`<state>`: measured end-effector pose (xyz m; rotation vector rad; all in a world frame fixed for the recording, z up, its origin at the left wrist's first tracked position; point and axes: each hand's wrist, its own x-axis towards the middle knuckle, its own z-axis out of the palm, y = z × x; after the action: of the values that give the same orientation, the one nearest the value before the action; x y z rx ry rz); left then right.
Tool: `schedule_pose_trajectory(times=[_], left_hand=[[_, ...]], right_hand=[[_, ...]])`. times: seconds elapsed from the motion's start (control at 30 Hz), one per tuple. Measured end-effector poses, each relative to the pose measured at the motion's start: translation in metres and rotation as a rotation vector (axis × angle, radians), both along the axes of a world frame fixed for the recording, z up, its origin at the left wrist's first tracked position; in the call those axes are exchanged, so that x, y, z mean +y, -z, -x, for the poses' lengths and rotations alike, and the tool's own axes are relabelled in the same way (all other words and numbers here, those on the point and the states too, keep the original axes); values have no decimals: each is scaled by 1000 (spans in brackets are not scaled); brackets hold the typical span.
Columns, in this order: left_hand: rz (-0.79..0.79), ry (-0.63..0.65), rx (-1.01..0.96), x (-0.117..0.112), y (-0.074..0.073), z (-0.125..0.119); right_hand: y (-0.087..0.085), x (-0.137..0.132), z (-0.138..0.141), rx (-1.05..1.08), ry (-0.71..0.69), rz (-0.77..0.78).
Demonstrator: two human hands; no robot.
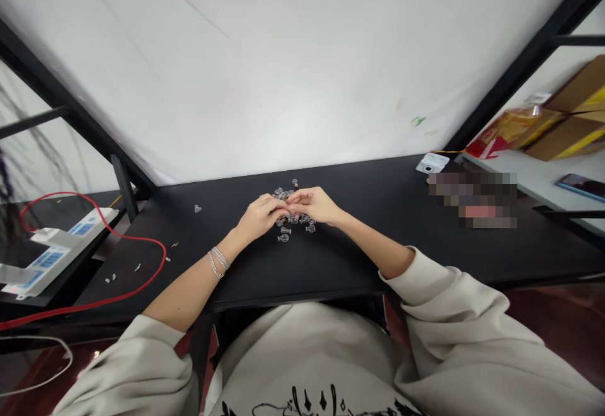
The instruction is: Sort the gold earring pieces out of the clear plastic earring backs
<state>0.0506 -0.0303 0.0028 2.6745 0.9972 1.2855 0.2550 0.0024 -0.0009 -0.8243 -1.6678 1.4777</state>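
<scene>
Black tabletop (340,258) beneath a white backdrop (283,69), framed by dark metal bars, logged remotely from my head-camera feed.

Item 1, my landmark: cluster of small clear bottle-shaped pieces (293,219), glass or clear plastic, I cannot tell which, lying loose near the middle of the tabletop.

Item 2: left hand (259,217), above the cluster's left side, with silver chain bracelets (218,261) at the wrist.

Item 3: right hand (314,205), above the cluster's right side, its pale sweatshirt sleeve (401,271) ending at the forearm.

Item 4: fingers (278,205) of both hands, curled and pressed together, the tips meeting over the cluster. I read this as both hands working at the pieces, but I cannot tell whether they pinch one.

Left of the cluster: a stray clear piece (197,208), small metal bits (137,267), a red cable (165,255) and a white power strip (61,255) with blue labels.

Right of the cluster: a round white device (432,164), a pixelated patch (472,198) hiding whatever lies there, then cardboard boxes (576,113) and a phone (581,186) on a white shelf (510,167).
</scene>
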Motion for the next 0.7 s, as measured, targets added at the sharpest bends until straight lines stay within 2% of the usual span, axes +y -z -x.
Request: schedule_pose_trajectory(times=[0.13, 0.23, 0.37, 0.53, 0.7], left_hand=[[104, -150, 38, 6, 5, 1], [162, -129, 110, 7, 6, 3], [239, -84, 183, 5, 5, 1], [295, -16, 241, 4, 9, -3], [313, -37, 206, 6, 12, 0]], right_hand=[[-9, 13, -15, -237, 244, -335], [-17, 26, -34, -443, 376, -395], [-19, 35, -49, -693, 303, -310], [-17, 33, -48, -726, 258, -249], [-23, 35, -59, -834, 243, -289]])
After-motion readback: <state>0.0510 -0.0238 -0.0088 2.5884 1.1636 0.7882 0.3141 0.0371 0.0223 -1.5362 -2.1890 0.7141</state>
